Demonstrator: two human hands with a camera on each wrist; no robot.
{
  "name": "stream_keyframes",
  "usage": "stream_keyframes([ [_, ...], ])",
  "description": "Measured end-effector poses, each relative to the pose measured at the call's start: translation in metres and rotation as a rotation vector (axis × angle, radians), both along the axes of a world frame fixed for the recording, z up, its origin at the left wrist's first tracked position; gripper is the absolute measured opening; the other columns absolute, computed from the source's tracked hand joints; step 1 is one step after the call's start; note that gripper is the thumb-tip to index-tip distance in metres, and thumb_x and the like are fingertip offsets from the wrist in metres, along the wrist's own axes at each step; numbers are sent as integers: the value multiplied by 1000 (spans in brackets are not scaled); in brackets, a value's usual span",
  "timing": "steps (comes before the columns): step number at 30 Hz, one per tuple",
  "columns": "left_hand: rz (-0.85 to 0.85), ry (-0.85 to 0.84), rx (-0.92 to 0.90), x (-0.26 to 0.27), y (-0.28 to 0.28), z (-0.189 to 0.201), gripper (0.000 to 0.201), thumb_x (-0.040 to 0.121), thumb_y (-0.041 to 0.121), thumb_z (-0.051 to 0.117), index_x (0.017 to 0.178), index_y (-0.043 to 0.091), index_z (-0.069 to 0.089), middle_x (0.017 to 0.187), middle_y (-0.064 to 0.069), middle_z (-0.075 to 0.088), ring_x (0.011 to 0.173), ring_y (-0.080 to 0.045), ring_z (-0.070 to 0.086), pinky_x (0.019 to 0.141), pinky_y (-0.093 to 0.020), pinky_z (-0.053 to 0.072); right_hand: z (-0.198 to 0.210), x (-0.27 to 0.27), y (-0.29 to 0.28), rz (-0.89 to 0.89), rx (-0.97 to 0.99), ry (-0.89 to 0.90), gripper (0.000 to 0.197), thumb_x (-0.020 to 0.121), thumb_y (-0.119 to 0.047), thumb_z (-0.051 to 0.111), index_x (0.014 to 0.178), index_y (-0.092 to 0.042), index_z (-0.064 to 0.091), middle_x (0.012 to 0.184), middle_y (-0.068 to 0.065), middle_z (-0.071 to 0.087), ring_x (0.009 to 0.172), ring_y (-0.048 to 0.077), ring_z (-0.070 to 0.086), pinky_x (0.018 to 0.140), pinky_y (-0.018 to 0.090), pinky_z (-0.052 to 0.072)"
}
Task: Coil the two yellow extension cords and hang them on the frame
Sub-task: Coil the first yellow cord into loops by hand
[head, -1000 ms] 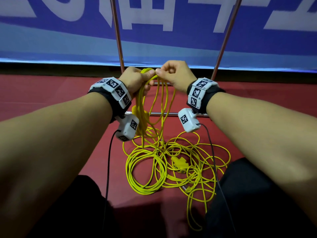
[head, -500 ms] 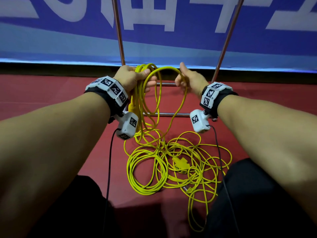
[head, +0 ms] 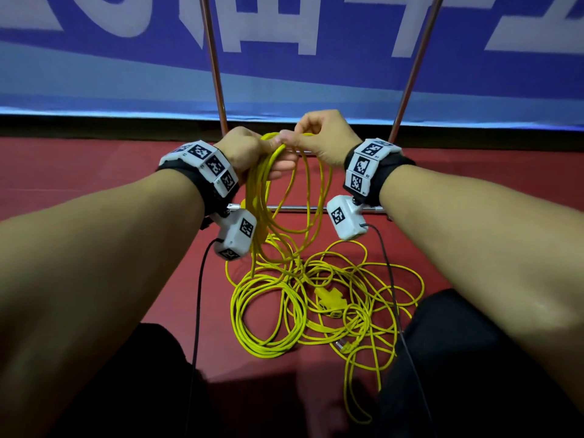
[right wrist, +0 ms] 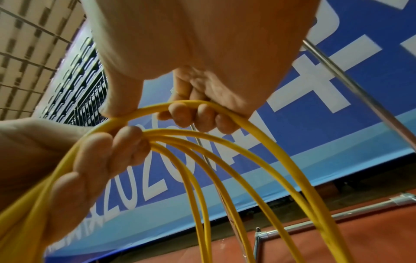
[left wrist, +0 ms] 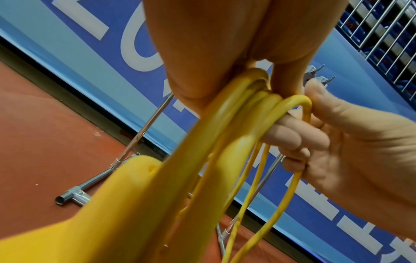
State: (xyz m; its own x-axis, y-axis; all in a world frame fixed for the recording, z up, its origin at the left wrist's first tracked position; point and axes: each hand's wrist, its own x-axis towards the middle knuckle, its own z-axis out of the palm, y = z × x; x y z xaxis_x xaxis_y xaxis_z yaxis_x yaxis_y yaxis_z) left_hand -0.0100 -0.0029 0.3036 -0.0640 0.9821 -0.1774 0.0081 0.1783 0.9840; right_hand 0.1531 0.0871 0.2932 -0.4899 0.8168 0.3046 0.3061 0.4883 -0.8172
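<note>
Loops of smooth, round yellow cord (head: 278,197) hung in long ovals at the centre of the head view, gathered at their tops where both hands met. The left hand (head: 243,150) had its fingers curled round the bunched tops of the loops, gripping them tight; in the left wrist view the strands crowded together under the palm, with a chunky yellow plastic socket block (left wrist: 108,210) dangling blurred in the lower left. The right hand (head: 319,137) sat just beside it, touching, thumb and fingers pinching one fresh arc of cord (right wrist: 225,113) against the bundle; the right wrist view showed that glossy strand bending over the curled fingertips (right wrist: 191,115).

Below the hands, in the lower middle of the head view, the rest of the yellow cords (head: 316,305) lay as a loose tangle of thin overlapping rings on the red floor (head: 94,172), a flat yellow plug (head: 330,300) in the middle of the heap.

Behind the hands stood the frame (head: 215,67), two slim shiny metal tubes rising to the top edge, with a horizontal bar low across. Behind it ran a blue banner (head: 316,74) with large white lettering. White marker-printed blocks on black straps (head: 205,165) wrapped both wrists.
</note>
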Motion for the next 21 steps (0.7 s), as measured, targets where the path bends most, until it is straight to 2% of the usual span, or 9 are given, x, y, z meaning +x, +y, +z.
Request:
stream_keyframes([
  [3,-24,-2,12,-2,-2,2,22,102,19,54,98,1,67,83,-5,75,64,-8,70,56,-22,56,-1,4,-2,-23,-33,12,37,77,-45,82,74,-15,60,61,-4,49,55,8,40,54,20,34],
  [5,-29,32,45,-1,-2,3,21,101,18,57,95,0,66,78,-3,71,55,-7,61,52,-22,52,-3,6,-1,-37,-53,-10,38,80,-48,78,74,-16,60,63,-4,52,58,9,44,55,19,36],
  [8,-15,34,77,2,-2,5,18,102,15,56,93,2,63,73,-3,66,50,-8,53,49,-22,49,-10,8,-1,13,-109,-121,45,94,-50,60,75,-10,62,64,-1,59,55,6,52,61,19,44],
  [11,48,-6,91,-1,-1,6,19,103,15,54,88,4,60,63,1,65,48,-8,54,49,-23,50,-27,18,2,55,-306,-146,50,102,-48,46,74,-9,62,69,10,65,58,15,63,68,24,50],
  [13,85,-29,86,-5,-1,6,18,103,15,54,90,4,61,64,1,68,50,-9,59,50,-24,52,-33,26,6,13,-429,-114,52,103,-46,44,71,-8,61,61,7,60,52,18,60,66,26,51],
  [15,94,-49,66,-6,-1,5,17,103,13,53,94,2,61,71,-4,72,59,-13,68,53,-26,55,-31,31,12,-54,-420,-76,52,102,-46,48,66,-10,61,58,6,50,51,20,50,67,33,48],
  [16,82,-58,47,-5,-2,5,17,103,13,51,95,1,61,73,-6,73,62,-15,70,55,-27,57,-28,32,14,-83,-381,-43,52,101,-45,49,64,-11,61,58,6,46,50,19,44,63,33,46],
  [19,12,-63,-29,-1,-4,7,20,104,12,44,101,3,61,77,-10,72,67,-20,72,61,-30,59,-15,30,13,-123,-251,29,51,102,-34,48,60,-11,63,47,-1,43,45,12,35,52,25,33],
  [21,-4,-45,-58,4,-6,9,19,103,12,43,101,6,61,76,-12,71,63,-21,72,60,-28,57,-10,26,12,-105,-171,34,46,101,-29,50,61,-12,63,40,-10,45,41,4,36,49,17,30],
])
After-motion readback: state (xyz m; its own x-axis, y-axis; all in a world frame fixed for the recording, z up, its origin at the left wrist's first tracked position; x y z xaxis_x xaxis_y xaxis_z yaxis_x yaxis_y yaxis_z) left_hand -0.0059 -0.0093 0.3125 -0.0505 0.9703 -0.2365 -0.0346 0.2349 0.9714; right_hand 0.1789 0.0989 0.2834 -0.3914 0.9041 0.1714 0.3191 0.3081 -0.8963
